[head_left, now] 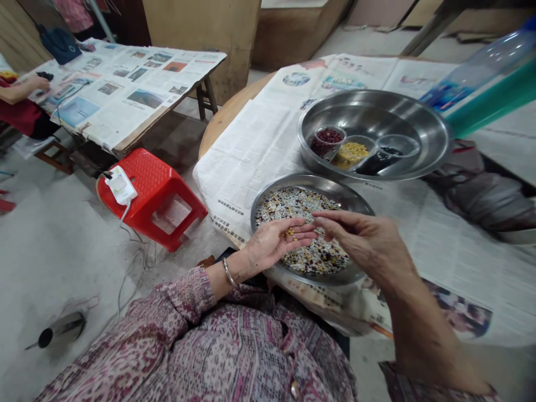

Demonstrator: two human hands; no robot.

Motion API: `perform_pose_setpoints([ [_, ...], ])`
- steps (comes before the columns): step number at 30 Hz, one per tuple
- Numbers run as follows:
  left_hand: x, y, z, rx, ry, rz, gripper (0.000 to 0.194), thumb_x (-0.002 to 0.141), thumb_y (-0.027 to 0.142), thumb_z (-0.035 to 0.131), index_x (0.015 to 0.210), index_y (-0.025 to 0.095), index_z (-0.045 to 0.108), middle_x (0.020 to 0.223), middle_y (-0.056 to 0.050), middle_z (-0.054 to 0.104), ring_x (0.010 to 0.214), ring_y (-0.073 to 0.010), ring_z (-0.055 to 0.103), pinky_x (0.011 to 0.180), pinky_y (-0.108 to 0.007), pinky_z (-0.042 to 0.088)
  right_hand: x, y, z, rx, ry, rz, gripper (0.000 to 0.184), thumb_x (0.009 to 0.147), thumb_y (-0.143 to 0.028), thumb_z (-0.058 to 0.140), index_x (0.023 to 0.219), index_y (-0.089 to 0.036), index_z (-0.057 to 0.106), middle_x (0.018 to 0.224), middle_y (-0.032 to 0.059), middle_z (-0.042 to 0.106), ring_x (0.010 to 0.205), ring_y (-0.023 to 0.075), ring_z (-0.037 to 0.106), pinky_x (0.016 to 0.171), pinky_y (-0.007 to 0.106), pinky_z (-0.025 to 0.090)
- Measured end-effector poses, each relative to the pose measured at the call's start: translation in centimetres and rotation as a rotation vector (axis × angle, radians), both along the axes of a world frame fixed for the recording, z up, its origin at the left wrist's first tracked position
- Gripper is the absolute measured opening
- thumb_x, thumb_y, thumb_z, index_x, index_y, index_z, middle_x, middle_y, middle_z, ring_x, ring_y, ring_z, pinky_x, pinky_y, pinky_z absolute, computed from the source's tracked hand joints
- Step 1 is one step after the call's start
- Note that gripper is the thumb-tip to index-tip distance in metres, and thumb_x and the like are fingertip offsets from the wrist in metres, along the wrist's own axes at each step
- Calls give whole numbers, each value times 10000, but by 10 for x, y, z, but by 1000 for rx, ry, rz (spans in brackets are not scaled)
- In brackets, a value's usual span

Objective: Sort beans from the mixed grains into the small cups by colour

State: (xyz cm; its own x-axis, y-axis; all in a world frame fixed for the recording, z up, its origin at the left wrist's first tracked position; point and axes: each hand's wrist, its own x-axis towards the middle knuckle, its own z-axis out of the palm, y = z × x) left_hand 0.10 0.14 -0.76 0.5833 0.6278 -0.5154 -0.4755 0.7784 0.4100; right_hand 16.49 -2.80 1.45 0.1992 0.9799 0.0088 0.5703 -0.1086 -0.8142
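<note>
My left hand (276,243) is palm up above a steel plate (312,181) and holds a few yellow grains (288,232) in its cupped fingers. The plate is heaped with mixed white, dark red and yellow grains (301,223). My right hand (360,245) hovers over the plate, its fingertips close to my left hand and curled together. Anything small between them is hidden. Behind the plate, a large steel basin (372,106) contains a cup of red beans (329,142), yellow grains (350,155) and a container of black grains (377,162).
Newspaper covers the round wooden table (226,114) under the plate and basin. A plastic bottle (473,70) lies at upper right. On the floor stands a red plastic stool (161,192) with a white power adapter (121,185). A co-worker's hand (38,84) rests on a newspaper-covered table (125,92).
</note>
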Motion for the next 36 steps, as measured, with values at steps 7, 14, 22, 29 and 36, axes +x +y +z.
perform_pose_setpoints([
  [7,-2,-2,-3,23,-14,33,199,955,97,488,898,61,676,881,-138,699,804,-157,693,826,-281,529,21,5,-20,-92,-343,-91,331,786,-332,547,914,-136,781,879,148,759,734,236,669,699,341,472],
  [14,-1,-2,0,16,22,43,238,969,85,452,895,68,678,839,-109,688,763,-134,672,813,-272,518,17,9,-37,20,-693,93,294,875,-291,488,937,-208,763,1017,105,746,816,237,670,688,328,467],
  [22,-1,-2,6,-1,23,45,292,989,71,384,895,61,660,812,-93,674,736,-125,670,783,-256,514,17,9,-44,21,-758,112,309,910,-286,439,923,-213,739,955,92,720,789,231,646,635,330,432],
  [29,-1,-2,5,-3,27,36,283,990,83,395,903,63,663,823,-97,680,740,-125,669,798,-260,516,18,7,-40,-83,-761,106,277,904,-311,479,964,-231,738,1020,67,718,841,227,652,638,317,415],
  [36,0,-2,6,1,32,48,287,989,89,398,887,69,665,794,-81,681,738,-125,673,791,-253,509,15,7,-41,-89,-800,97,276,897,-309,489,957,-225,745,998,60,712,796,208,628,594,309,374],
])
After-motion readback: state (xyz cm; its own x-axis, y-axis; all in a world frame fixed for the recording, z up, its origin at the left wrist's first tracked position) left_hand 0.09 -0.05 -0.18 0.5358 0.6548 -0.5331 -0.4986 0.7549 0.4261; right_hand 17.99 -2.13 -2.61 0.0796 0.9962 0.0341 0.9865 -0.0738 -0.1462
